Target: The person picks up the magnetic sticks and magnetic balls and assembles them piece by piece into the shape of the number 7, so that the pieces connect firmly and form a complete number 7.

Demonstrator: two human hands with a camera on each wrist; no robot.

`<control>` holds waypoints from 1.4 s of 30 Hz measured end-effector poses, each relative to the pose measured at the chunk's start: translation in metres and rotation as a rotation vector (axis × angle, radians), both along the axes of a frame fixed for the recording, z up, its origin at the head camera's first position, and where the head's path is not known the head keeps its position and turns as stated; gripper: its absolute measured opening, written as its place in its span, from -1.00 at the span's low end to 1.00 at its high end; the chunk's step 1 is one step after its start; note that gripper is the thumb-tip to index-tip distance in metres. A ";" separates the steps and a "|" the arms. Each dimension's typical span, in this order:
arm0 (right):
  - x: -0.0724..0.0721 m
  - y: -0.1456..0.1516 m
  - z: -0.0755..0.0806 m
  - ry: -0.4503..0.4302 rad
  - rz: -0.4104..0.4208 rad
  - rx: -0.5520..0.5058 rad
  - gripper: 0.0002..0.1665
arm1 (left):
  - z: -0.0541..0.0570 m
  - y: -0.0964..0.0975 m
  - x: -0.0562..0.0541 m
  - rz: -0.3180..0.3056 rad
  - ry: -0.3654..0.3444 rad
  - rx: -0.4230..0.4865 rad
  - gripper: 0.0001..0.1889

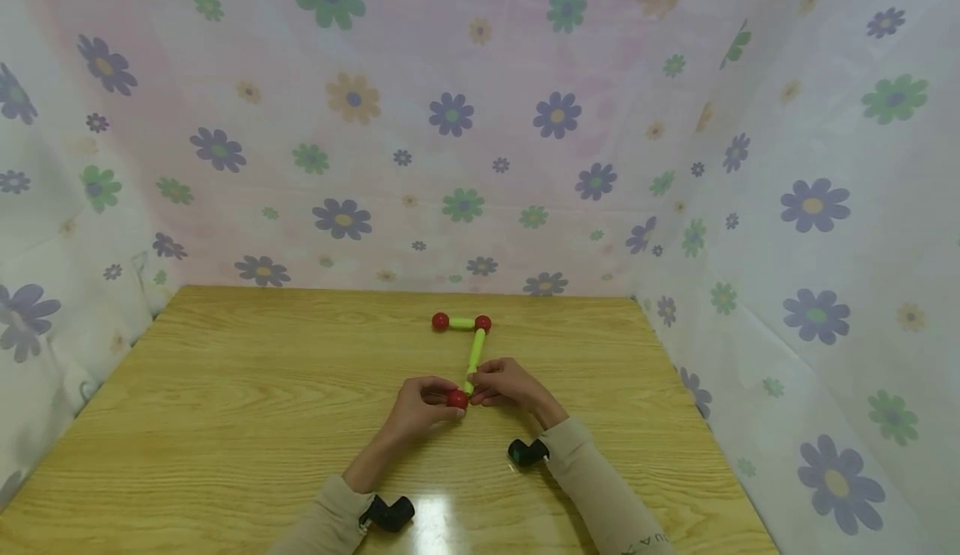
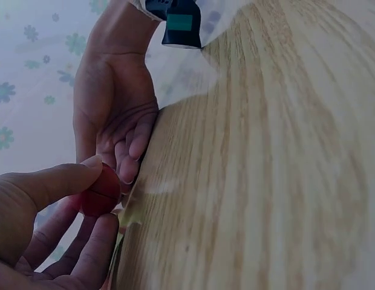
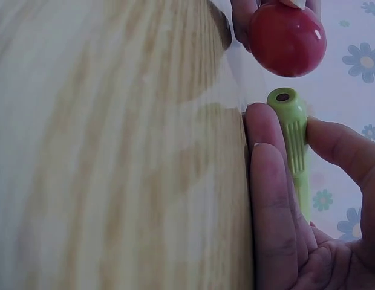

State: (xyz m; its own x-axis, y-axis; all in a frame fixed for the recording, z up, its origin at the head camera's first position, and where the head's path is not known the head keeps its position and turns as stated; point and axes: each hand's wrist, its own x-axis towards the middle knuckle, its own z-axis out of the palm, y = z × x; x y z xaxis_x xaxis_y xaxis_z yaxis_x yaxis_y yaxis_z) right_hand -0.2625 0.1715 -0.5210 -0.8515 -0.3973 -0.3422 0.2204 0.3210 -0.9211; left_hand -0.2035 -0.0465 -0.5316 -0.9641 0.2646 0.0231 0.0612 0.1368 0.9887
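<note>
My left hand (image 1: 417,407) pinches a red ball (image 1: 457,400) between thumb and fingers, low over the table. My right hand (image 1: 515,383) holds the near end of a yellow-green rod (image 1: 476,350) between thumb and fingertips. In the right wrist view, that rod (image 3: 294,142) has a ridged grip and a dark round spot on its tip. A gap separates this tip from the red ball (image 3: 287,40). The rod's far end meets a second red ball (image 1: 483,323), from which a shorter yellow-green rod (image 1: 461,323) leads left to a third red ball (image 1: 440,322).
The hands work over a wood-grain table (image 1: 247,397). Flower-printed cloth (image 1: 405,180) hangs behind the table and along both sides. Black wrist cameras (image 1: 528,453) sit at the cuffs of both beige sleeves (image 1: 600,488).
</note>
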 end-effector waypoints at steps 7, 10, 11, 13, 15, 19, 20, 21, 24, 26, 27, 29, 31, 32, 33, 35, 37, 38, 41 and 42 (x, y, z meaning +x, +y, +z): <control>-0.001 0.000 0.001 0.005 0.003 0.005 -0.59 | -0.001 0.004 0.001 0.003 0.026 0.017 -0.64; -0.001 0.000 0.001 0.003 0.004 0.002 -0.59 | -0.002 0.006 0.001 0.013 0.027 0.024 -0.64; -0.001 0.000 0.001 0.002 0.004 0.002 -0.59 | -0.003 0.006 0.001 0.016 0.026 0.024 -0.64; -0.001 0.000 0.000 0.000 0.003 0.002 -0.60 | -0.003 0.007 0.001 0.023 0.022 0.018 -0.64; -0.001 0.000 0.000 0.006 0.003 0.004 -0.60 | -0.003 0.007 0.001 0.030 0.022 0.012 -0.65; -0.002 0.000 0.000 0.012 -0.001 0.004 -0.61 | -0.001 0.007 0.002 0.034 0.038 -0.001 -0.65; -0.002 0.000 0.000 0.012 0.001 0.005 -0.61 | -0.001 0.007 0.002 0.036 0.038 -0.005 -0.65; -0.002 0.000 0.000 0.011 0.002 0.005 -0.60 | -0.001 0.008 0.003 0.039 0.039 -0.010 -0.65; -0.001 0.001 0.000 0.006 0.008 0.007 -0.59 | -0.002 0.008 0.003 0.047 0.042 -0.026 -0.65; -0.001 0.001 0.000 0.004 0.010 0.007 -0.58 | -0.003 0.009 0.003 0.054 0.039 -0.029 -0.65; -0.001 0.001 0.000 0.005 0.010 0.006 -0.57 | -0.004 0.009 0.002 0.056 0.041 -0.028 -0.65; -0.001 0.001 -0.001 0.006 0.007 0.007 -0.57 | -0.004 0.010 0.002 0.057 0.046 -0.024 -0.65; -0.001 0.001 -0.001 0.012 0.005 0.008 -0.56 | -0.005 0.010 0.002 0.058 0.053 -0.019 -0.66; -0.001 0.002 -0.001 0.013 0.004 0.009 -0.56 | -0.005 0.010 0.003 0.060 0.053 -0.018 -0.66; -0.001 0.002 -0.001 0.015 0.003 0.010 -0.56 | -0.004 0.011 0.003 0.060 0.055 -0.018 -0.67; -0.001 0.002 -0.001 0.020 0.001 0.010 -0.56 | -0.005 0.011 0.003 0.062 0.061 -0.018 -0.66; -0.001 0.002 -0.001 0.019 0.000 0.012 -0.56 | -0.004 0.011 0.003 0.066 0.060 -0.019 -0.66; -0.001 0.001 -0.001 0.019 0.000 0.013 -0.56 | -0.004 0.011 0.004 0.069 0.059 -0.020 -0.66; -0.001 0.001 -0.001 0.017 -0.002 0.016 -0.57 | -0.003 0.012 0.005 0.072 0.059 -0.014 -0.65; -0.001 0.001 -0.001 0.015 -0.004 0.018 -0.58 | -0.002 0.012 0.005 0.072 0.065 -0.013 -0.65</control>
